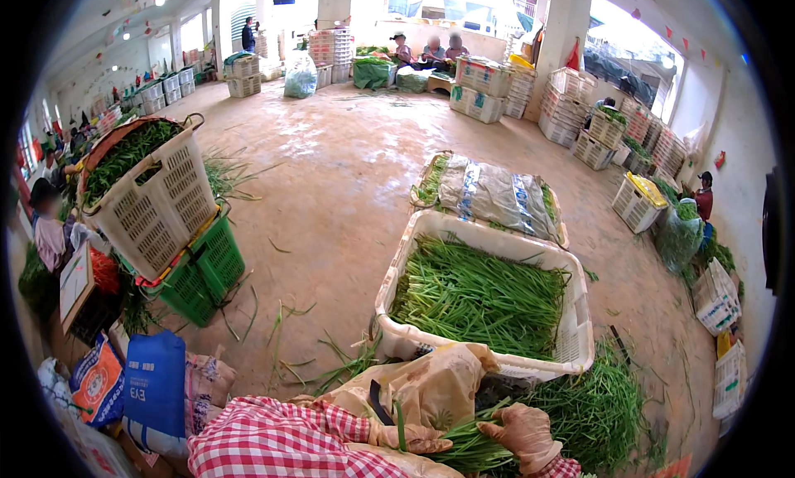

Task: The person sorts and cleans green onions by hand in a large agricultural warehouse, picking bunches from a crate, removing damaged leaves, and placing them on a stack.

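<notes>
My left hand [411, 438], in a thin tan glove, is closed on a bunch of long green stalks [476, 449] that look like chives. My right hand [523, 435], gloved the same way, has its fingers bent and pinched at the right side of that bunch. A dark curved strip [379, 403] lies by my left wrist, against the brown sheet [431, 387] over my lap; I cannot make out what it is. Ahead stands a white plastic crate [582, 333] filled with laid-out green stalks [476, 296]. To its right, a loose heap of stalks [600, 412] spreads on the floor.
Behind the crate is another crate [418, 198] under a grey sheet [497, 196]. At left, a white crate [157, 205] of greens sits on green crates [199, 267]. A blue bag [155, 383] lies near my left elbow. Several people sit by the walls. Stray stalks litter the floor.
</notes>
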{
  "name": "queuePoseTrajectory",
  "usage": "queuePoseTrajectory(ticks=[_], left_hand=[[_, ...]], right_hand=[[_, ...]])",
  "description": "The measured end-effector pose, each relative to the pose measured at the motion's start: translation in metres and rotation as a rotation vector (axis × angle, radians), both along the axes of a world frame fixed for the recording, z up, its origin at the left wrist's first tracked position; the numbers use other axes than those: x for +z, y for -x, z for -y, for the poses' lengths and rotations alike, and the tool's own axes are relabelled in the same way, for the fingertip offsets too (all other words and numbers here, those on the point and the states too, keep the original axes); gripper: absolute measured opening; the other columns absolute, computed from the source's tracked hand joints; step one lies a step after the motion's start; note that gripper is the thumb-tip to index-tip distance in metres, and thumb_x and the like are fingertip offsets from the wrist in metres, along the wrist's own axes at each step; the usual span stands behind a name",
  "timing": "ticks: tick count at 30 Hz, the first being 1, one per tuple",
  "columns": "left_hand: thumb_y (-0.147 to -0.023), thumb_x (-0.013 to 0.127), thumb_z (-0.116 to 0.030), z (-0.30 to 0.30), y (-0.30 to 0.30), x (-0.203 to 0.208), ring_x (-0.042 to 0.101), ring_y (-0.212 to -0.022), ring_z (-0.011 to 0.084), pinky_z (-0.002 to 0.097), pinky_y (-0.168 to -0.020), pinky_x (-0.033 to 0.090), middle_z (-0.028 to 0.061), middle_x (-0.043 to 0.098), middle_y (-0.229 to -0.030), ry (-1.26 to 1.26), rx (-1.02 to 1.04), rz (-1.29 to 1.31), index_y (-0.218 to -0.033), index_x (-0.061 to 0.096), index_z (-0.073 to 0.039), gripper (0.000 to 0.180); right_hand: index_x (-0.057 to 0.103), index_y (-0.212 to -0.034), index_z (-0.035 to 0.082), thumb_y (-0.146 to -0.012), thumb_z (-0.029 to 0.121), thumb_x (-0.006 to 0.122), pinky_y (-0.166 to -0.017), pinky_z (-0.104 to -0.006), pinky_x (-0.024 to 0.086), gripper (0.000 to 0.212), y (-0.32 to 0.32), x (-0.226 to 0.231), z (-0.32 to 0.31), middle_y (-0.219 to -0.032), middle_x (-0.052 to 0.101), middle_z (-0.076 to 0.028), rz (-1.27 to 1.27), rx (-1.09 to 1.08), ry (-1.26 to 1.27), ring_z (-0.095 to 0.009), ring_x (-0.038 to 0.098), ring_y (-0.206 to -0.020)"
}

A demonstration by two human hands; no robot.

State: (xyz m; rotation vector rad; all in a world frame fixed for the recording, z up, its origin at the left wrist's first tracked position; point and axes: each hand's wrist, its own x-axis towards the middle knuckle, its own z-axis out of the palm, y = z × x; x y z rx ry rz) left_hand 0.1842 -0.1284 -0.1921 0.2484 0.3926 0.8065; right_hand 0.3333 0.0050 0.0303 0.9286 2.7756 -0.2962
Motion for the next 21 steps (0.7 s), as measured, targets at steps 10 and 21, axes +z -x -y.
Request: queuePoseTrajectory(ticks=[10,21], left_hand=[[-0.097,0.047,-0.017,-0.002,-0.005,-0.038,0.048,-0.119,0.0174,0.0234,-0.104,0.040,0.0135,0.050,-0.126,0.461,0.031,0.443,-0.126,0.042,0.006,0.038],[-0.098,0.044,-0.020,-0.012,0.001,0.023,0.041,-0.126,0.0172,0.0256,-0.107,0.036,0.0131,0.041,-0.136,-0.248,-0.065,-0.254,-0.133,0.035,0.006,0.044]], right_hand=[[0.073,-0.089,0.012,-0.075,0.044,0.070,-0.069,-0.0371,0.050,0.035,-0.009,-0.005,-0.013,-0.075,0.067,-0.012,0.015,-0.135,0.341,-0.027,0.066,-0.072],[0.055,-0.070,0.005,-0.088,0.027,0.057,-0.050,-0.0374,0.044,0.029,-0.009,-0.039,-0.008,-0.062,0.050,-0.009,-0.274,0.080,-0.411,-0.024,0.054,-0.055]])
